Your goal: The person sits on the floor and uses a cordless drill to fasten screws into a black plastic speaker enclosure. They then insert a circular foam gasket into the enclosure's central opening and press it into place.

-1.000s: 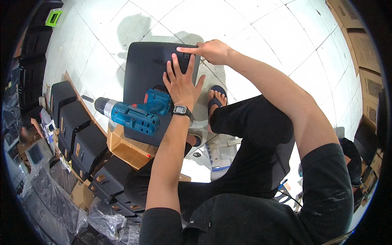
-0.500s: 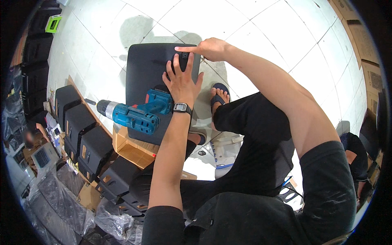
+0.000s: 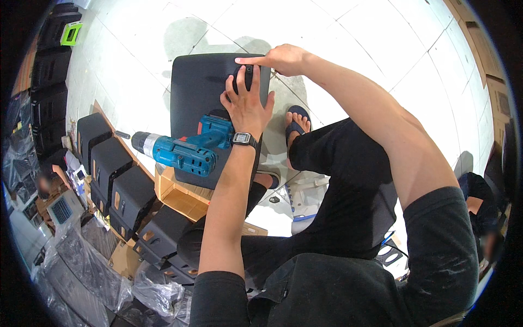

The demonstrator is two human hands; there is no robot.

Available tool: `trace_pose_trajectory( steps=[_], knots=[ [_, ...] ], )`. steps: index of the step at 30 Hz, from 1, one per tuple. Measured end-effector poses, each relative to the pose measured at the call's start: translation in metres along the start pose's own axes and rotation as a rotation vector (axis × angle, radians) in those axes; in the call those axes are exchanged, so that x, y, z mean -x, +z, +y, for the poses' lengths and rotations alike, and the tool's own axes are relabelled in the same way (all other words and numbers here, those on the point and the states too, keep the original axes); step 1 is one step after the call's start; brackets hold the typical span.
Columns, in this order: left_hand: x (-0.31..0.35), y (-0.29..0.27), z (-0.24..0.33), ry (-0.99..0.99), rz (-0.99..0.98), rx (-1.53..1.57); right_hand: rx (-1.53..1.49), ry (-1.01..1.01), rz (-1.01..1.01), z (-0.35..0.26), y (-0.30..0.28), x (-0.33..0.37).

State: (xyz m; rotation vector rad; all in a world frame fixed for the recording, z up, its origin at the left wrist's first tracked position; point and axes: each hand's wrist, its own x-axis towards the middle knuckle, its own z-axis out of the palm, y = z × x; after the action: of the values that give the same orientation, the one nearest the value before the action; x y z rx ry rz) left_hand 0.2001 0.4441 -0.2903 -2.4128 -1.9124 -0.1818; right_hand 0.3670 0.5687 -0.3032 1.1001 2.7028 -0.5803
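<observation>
A dark, round-cornered case [image 3: 199,82] stands in front of me, its flat face up. Across it lies a blue cordless drill [image 3: 188,155], its bit pointing left past the case's edge. My left hand [image 3: 246,103], with a watch on the wrist, rests spread on the case beside the drill. Its fingertips are around a small black fitting [image 3: 249,70] near the far right corner. My right hand [image 3: 286,60] is at that same corner, index finger stretched along the far edge. Its other fingers are curled at the case's side, partly hidden.
Black cases with slots [image 3: 131,191] stand in a row at left, beside an open cardboard box [image 3: 182,199]. Clear plastic wrapping [image 3: 87,256] covers things at lower left. Cartons [image 3: 496,98] line the right side. Other people are partly visible at both edges.
The view has shifted slightly. Both hands keep nearly the same places on the case, and the drill still lies on it.
</observation>
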Motion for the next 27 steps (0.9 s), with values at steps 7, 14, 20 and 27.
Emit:
trace_pose_trajectory(
  steps=[7, 14, 20, 27],
  knots=[
    [-0.004, 0.000, 0.001, -0.003, -0.028, 0.047, -0.074, 0.028, -0.022, 0.006, 0.005, -0.001],
    [-0.003, 0.001, 0.002, -0.028, -0.018, 0.038, -0.100, 0.051, -0.081, 0.002, -0.008, 0.004],
    [0.002, -0.006, 0.004, -0.047, 0.011, 0.076, 0.013, -0.188, 0.147, 0.026, 0.007, 0.011],
    [0.100, -0.082, 0.019, -0.026, -0.060, 0.313, -0.095, 0.027, 0.248, 0.031, -0.035, 0.030]
  ],
)
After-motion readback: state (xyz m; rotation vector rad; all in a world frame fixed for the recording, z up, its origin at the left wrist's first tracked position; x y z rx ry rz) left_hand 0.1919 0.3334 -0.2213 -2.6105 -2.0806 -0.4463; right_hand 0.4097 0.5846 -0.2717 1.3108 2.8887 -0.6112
